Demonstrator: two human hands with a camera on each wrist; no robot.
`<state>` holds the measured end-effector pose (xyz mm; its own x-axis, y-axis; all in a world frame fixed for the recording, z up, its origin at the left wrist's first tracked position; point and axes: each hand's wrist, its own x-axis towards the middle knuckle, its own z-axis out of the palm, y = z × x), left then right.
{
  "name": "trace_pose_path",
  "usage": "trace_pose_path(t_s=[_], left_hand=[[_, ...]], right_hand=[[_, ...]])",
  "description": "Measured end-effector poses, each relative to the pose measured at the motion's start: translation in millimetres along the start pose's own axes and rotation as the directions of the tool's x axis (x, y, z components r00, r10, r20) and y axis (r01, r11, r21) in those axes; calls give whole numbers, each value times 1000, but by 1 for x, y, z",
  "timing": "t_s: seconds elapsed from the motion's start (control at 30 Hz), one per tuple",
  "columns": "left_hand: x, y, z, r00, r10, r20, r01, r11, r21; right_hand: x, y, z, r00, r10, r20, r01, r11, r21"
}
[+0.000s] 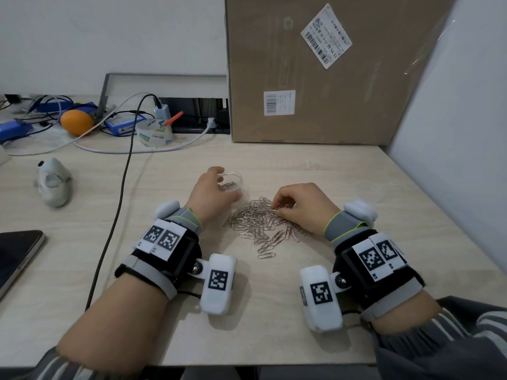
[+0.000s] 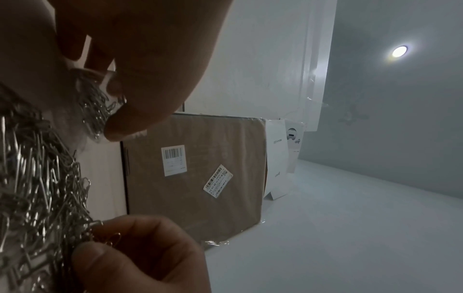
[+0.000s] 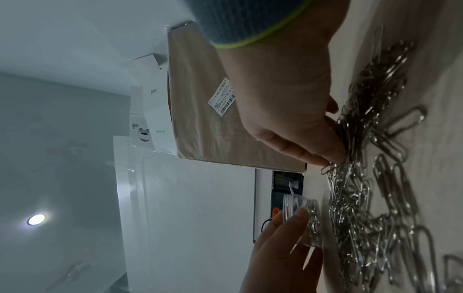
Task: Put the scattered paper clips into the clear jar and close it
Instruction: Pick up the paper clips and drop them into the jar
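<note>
A heap of silver paper clips lies on the desk between my hands. My left hand grips the small clear jar, thumb behind and fingers in front; the jar stands open, with some clips inside. My right hand is bent over the heap's far right edge, its fingertips pinching a few clips. The clear lid lies on the desk to the right. In the left wrist view the jar shows under my thumb. In the right wrist view my fingertips press into the clips beside the jar.
A big cardboard box stands behind the jar, and a white panel walls off the right. A black cable runs down the desk on the left, near a phone, a tape roll and an orange.
</note>
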<state>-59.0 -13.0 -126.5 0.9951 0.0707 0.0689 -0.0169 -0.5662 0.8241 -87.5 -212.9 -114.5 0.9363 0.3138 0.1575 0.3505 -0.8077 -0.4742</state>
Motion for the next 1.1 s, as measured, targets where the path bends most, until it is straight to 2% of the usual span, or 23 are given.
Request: trace_pose_path(t_s=[0.27, 0.37, 0.47, 0.63, 0.77, 0.83, 0.93, 1.03, 1.1], left_hand=[[-7, 5, 4, 999, 39, 10, -38, 997, -61], [-10, 7, 5, 998, 47, 29, -45, 997, -62], [-13, 10, 5, 997, 55, 56, -52, 997, -60], [-18, 14, 5, 984, 118, 134, -112, 992, -54], [-21, 17, 7, 961, 185, 206, -177, 983, -58], [-24, 19, 9, 944, 213, 253, -206, 977, -51], [-26, 21, 12, 925, 235, 297, -226, 972, -67], [-27, 22, 13, 923, 253, 291, -237, 967, -89], [-27, 21, 14, 928, 246, 278, -235, 969, -75]], right_hand=[[2, -1, -4, 985, 85, -149, -86, 996, 3], [1, -1, -5, 979, 114, -168, -115, 993, 3], [2, -1, -5, 954, 146, -264, -122, 987, 106], [2, -4, -10, 856, 192, -481, -19, 940, 341], [0, -10, -12, 812, 197, -549, 108, 874, 473], [-1, -15, -11, 822, 178, -541, 156, 843, 515], [-3, -20, -8, 864, 127, -488, 184, 822, 540], [-4, -21, -4, 925, 70, -374, 143, 848, 510], [-5, -21, -3, 936, 54, -348, 120, 880, 460]])
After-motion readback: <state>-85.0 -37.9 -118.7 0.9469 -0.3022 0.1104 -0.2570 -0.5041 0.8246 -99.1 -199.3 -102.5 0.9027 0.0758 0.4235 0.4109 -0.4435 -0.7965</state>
